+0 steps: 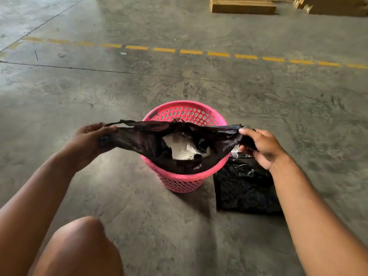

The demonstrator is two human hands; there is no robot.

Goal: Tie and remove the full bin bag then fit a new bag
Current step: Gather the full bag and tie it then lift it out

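The full bin bag, black and thin, sat inside a pink perforated bin on the concrete floor, its mouth drawn out sideways above the rim. The left hand was clamped on the bag's left edge, thumb on top and fingers curled under the bunched plastic, pulling it out past the bin's left side. The right hand pinched the bag's right edge between thumb and fingers, stretched out beyond the bin's right side. Between the two grips the top edge ran almost taut across the bin, while the near edge sagged down onto the near rim. Through the open mouth, crumpled white paper showed inside the bag. Just right of the bin, lying flat on the floor under the right wrist, was a folded black bag. A bare knee filled the near left. Far off, a dashed yellow line crossed the floor, with stacked cardboard beyond it.
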